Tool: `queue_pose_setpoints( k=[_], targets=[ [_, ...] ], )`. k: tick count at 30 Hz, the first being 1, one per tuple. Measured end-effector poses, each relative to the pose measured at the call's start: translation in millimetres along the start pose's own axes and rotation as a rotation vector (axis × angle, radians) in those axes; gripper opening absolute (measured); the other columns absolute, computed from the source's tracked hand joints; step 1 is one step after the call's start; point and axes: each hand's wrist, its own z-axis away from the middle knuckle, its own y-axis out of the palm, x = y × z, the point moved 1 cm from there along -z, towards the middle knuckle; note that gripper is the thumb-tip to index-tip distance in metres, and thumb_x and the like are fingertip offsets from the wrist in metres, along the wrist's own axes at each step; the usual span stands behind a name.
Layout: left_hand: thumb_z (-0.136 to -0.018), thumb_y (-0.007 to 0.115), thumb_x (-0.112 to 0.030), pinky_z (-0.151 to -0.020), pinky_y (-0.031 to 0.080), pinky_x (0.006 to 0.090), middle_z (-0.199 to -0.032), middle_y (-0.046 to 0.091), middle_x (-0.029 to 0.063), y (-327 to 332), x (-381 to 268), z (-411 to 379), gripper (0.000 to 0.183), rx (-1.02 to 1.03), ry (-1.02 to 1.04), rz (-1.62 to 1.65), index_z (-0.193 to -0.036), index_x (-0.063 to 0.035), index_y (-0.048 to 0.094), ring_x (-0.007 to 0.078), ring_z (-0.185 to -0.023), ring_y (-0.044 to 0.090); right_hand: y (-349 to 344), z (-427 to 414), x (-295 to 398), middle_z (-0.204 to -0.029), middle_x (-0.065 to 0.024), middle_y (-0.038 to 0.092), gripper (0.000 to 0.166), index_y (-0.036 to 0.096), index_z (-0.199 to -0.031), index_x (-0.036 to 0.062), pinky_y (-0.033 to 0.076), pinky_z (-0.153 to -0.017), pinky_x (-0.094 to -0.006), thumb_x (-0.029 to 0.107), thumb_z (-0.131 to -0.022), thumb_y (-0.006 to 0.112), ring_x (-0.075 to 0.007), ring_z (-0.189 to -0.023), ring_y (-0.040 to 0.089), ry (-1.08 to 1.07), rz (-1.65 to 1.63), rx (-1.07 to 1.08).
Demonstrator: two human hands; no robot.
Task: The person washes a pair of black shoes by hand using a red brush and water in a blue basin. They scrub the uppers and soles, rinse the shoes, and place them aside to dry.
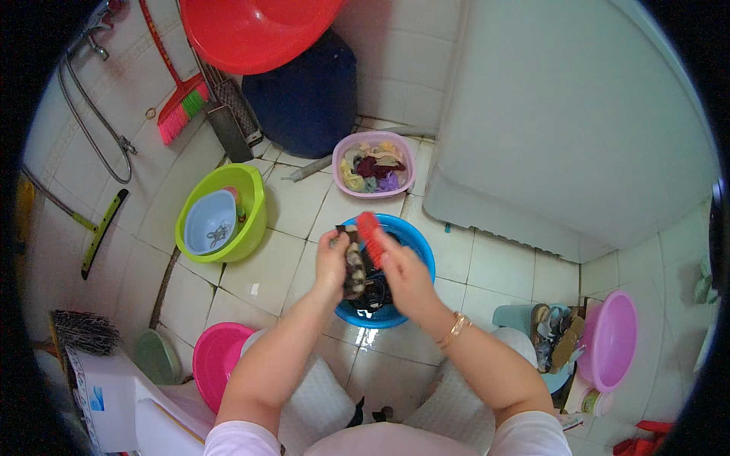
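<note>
My left hand (332,259) holds a dark and light patterned item, perhaps a shoe (355,273), above a blue basin (423,245) on the tiled floor. A red scrub brush (372,239), slightly blurred, is gripped in my right hand (406,273), its bristles turned towards the patterned item. Dark wet things (373,295) lie in the blue basin below both hands; their kind is hard to tell.
Ahead stands a pink basin (337,165) of colourful cloth. A green basin (259,214) holding a light blue one is at left, a magenta basin (214,359) nearer. Sandals (562,336) sit at right beside a pink basin (613,342). A large white appliance (547,142) stands at upper right.
</note>
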Motion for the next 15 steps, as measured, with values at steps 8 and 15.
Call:
queue_pose_setpoints(
  k=[8, 15],
  targets=[
    [-0.106, 0.045, -0.031, -0.086, 0.048, 0.0307, -0.104, 0.063, 0.0055, 25.8, 8.8, 18.7, 0.031, 0.276, 0.105, -0.263, -0.12, -0.006, 0.057, 0.0174, -0.095, 0.06, -12.3, -28.0, -42.9, -0.102, -0.0133, 0.066, 0.041, 0.05, -0.143, 0.0091, 0.051, -0.077, -0.0342, 0.023, -0.105, 0.048, -0.0233, -0.086, 0.064, 0.176, -0.179, -0.132],
    [-0.082, 0.05, -0.005, -0.095, 0.047, 0.0388, -0.112, 0.059, 0.018, 4.7, -6.0, 22.1, 0.035, 0.438, 0.472, -0.595, -0.116, -0.0016, 0.055, 0.033, -0.107, 0.058, -32.8, -16.8, -10.6, -0.103, -0.0045, 0.063, 0.059, 0.039, -0.148, 0.008, 0.046, -0.056, -0.021, 0.024, -0.097, 0.064, -0.0102, -0.073, 0.064, 0.569, -0.464, 0.288]
  ],
)
